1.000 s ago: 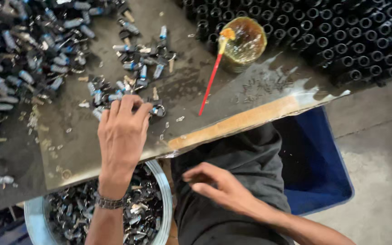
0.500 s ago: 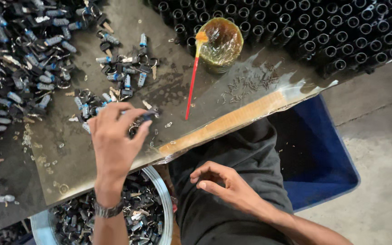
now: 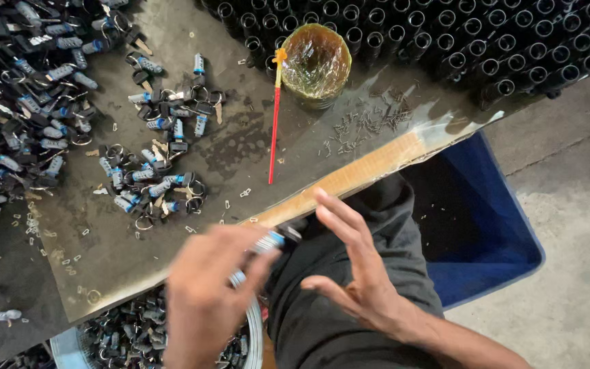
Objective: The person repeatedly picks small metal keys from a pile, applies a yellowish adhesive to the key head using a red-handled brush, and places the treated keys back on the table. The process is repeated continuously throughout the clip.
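Pulled back from the key pile (image 3: 151, 181), the left hand (image 3: 206, 301) now grips a small silver-blue key part (image 3: 268, 242) at the surface's (image 3: 254, 147) near edge. Right hand (image 3: 360, 273) hovers just beside it, fingers spread, empty.

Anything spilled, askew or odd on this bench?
Small metal pins lie scattered loose beside the yellow cup, and tiny clips dot the board. The red stick leans out of the cup.
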`<state>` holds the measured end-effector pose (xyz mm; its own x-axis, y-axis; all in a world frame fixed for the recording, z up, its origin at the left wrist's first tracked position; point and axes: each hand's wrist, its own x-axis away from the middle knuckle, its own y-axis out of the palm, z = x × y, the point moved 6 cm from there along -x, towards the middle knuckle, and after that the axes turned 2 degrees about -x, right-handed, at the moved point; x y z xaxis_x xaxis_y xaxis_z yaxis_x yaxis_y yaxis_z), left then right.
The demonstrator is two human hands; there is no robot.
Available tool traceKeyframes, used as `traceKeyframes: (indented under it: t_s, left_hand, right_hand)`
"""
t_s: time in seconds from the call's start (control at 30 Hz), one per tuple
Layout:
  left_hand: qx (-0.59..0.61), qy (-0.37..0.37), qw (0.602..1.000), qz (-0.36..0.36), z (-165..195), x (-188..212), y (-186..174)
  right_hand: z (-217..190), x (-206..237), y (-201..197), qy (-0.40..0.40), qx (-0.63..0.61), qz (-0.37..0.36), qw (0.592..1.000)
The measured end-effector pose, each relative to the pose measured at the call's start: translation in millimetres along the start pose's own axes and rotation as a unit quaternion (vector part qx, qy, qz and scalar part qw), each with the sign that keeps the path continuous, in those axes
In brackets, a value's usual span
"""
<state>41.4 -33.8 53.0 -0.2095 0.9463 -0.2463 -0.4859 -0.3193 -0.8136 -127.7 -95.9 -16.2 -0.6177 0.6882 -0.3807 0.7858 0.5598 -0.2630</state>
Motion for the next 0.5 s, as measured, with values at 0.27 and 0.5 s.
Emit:
traceKeyframes:
  t_s: [0.27, 0.5]
  left_hand:
    - [0.095, -0.082, 0.989, 0.075, -27, -16, 33]
    - [0.053, -0.201, 0.975, 0.074, -65, -45, 70]
  right_hand:
    - [69, 59, 33, 0.351, -0.264, -0.092, 0.893]
    - [82, 75, 18, 0.362, -0.334, 0.0, 0.87]
